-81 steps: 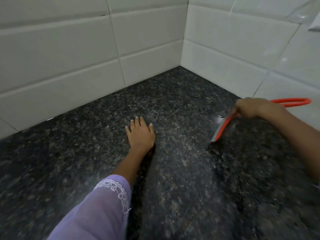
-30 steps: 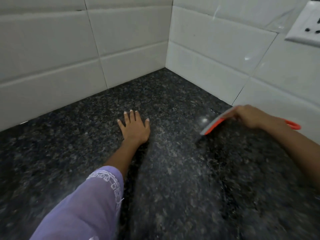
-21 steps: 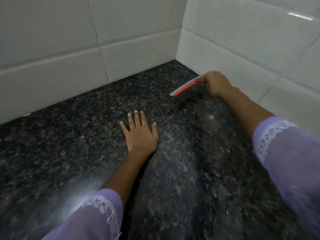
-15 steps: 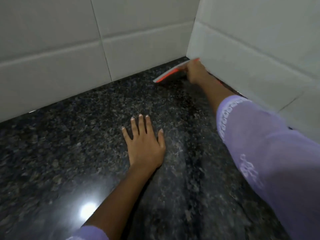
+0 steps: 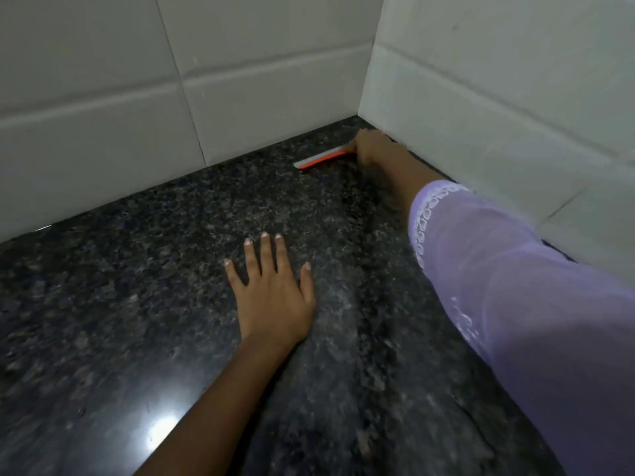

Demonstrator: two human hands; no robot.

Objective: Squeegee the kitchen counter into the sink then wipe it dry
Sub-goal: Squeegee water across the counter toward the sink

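Observation:
The dark speckled granite counter (image 5: 144,304) fills the view and meets white tiled walls at a far corner. My right hand (image 5: 372,149) reaches deep into that corner and grips an orange squeegee (image 5: 323,159), whose blade lies on the counter pointing left. The handle is hidden under the hand. My left hand (image 5: 271,297) rests flat on the counter in the middle, fingers spread, holding nothing. No sink shows in the view.
White tiled walls (image 5: 103,97) rise behind and to the right (image 5: 498,97) of the counter, close to the squeegee. A bright light reflection (image 5: 163,429) shines on the near counter. My lilac sleeve (image 5: 532,321) covers the right side.
My right hand has carried the squeegee from the right side of the counter, along the right wall, into the far corner. My left hand has stayed flat on the counter.

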